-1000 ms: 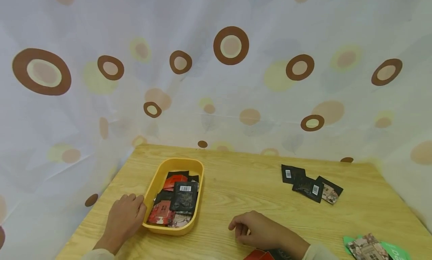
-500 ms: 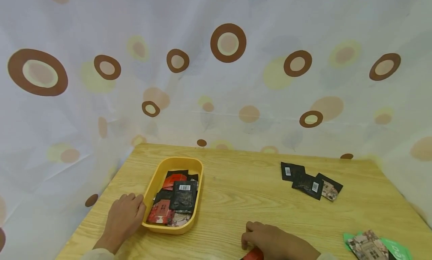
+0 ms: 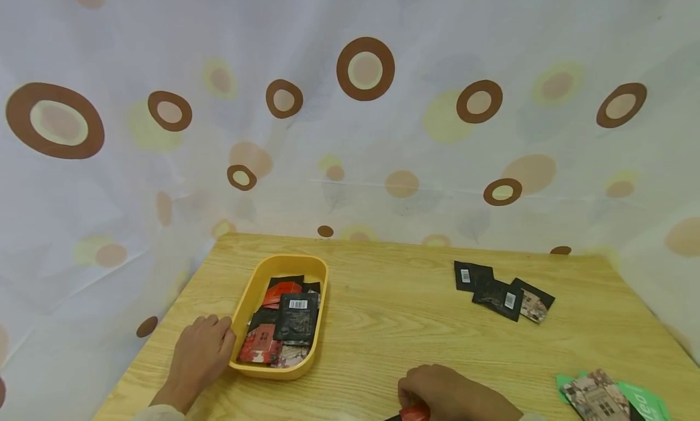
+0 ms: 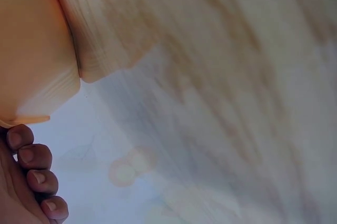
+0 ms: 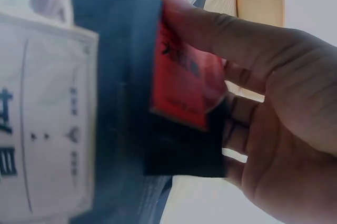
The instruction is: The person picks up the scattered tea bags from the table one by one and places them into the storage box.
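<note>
At the left, my left hand (image 3: 201,357) holds the near left rim of a yellow plastic basket (image 3: 280,373); in the left wrist view its fingers (image 4: 38,155) are curled close under that rim. Black, red and floral sachets (image 3: 298,319) lie overlapping inside the basket. Low in the head view, my right hand (image 3: 440,392) grips a red-and-black sachet (image 3: 415,412), partly cut off by the frame edge. The right wrist view shows the thumb on the red face of that sachet (image 5: 181,77), with the other fingers behind. A larger dark packet with a white label (image 5: 47,119) stands close to that camera.
Several black sachets (image 3: 497,298), one with a floral face, lie overlapped at the back right of the wooden table (image 3: 377,324). A floral sachet (image 3: 597,397) rests on a green packet (image 3: 646,403) at the near right. A dotted white curtain (image 3: 404,141) surrounds the table.
My right hand has moved right and toward the near edge, and now pinches a red-and-black sachet that lay below it. The left hand and basket have stayed in place.
</note>
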`<state>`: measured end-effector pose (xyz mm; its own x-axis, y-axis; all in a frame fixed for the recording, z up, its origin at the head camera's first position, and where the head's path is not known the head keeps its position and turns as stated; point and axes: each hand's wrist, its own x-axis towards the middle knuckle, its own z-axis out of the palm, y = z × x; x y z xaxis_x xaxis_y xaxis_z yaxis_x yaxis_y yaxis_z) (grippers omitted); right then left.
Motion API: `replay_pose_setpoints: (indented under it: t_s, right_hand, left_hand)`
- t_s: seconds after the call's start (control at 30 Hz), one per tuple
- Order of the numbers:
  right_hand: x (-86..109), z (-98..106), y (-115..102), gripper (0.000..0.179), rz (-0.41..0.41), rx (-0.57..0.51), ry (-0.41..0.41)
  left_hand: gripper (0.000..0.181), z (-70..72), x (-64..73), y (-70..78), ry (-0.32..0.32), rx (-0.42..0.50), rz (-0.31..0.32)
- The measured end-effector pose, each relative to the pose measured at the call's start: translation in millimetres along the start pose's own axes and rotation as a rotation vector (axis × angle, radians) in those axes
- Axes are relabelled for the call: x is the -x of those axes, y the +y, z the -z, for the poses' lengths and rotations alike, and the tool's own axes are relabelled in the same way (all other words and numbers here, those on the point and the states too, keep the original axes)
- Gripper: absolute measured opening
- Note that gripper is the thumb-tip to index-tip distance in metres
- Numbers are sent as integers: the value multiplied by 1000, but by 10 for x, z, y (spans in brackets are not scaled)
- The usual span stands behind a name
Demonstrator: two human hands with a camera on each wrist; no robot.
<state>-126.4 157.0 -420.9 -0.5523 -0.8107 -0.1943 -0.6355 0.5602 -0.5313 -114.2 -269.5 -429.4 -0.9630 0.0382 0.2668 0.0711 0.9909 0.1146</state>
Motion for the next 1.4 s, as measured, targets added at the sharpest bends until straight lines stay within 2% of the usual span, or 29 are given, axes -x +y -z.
replay_pose_setpoints:
  t_s: [0.1,0.17,0.27,0.33,0.5,0.63,0.73,0.9,1.1,1.4]
  right_hand:
    - [19,-4,49,15,14,17,22]
    - [34,7,70,11,-12,-7,20]
    - [49,45,96,11,-51,-105,19]
    - [51,69,110,13,-42,-203,31]
    - [38,127,163,16,61,-440,62]
    - [2,183,175,19,141,-570,90]
    - [-32,224,159,19,160,-646,114]
    - [-127,320,57,24,65,-701,200]
    - [-366,443,-147,33,-69,-805,307]
    - [-924,509,-468,26,-75,-862,403]
  left_hand:
    - [29,-2,12,-10,15,9,-10]
    - [29,-7,13,-14,17,10,-13]
    - [28,-10,12,-13,16,4,-14]
    - [28,-8,11,-9,12,6,-12]
    - [29,-3,7,1,12,14,-5]
    - [29,-9,-1,1,10,11,-4]
    - [29,-13,0,-3,5,8,-4]
    - [29,-8,10,-4,10,15,-6]
    - [30,6,5,-14,-4,35,2]
    - [29,-11,-14,-7,-39,27,21]
